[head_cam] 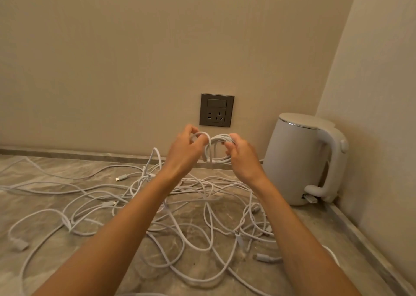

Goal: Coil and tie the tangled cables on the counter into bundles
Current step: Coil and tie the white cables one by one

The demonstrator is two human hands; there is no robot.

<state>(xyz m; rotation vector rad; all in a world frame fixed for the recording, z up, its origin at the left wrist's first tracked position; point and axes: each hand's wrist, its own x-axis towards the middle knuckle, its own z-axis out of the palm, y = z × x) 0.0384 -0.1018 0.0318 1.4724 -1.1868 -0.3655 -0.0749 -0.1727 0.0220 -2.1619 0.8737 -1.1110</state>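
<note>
Two bare forearms (126, 223) reach from the bottom edge up to the centre of the frame. At centre, the left hand (184, 151) pinches a loop of white cable between thumb and curled fingers (191, 131). The right hand (243, 158) has its fingers curled round a small coil (217, 147) of the same cable, held between both hands above the counter (310, 223). Below, tangled white cables (191, 217) sprawl loose across the marbled counter. A white electric kettle (299, 160) stands at right, in the corner. A grey wall socket (216, 110) sits just above the hands.
</note>
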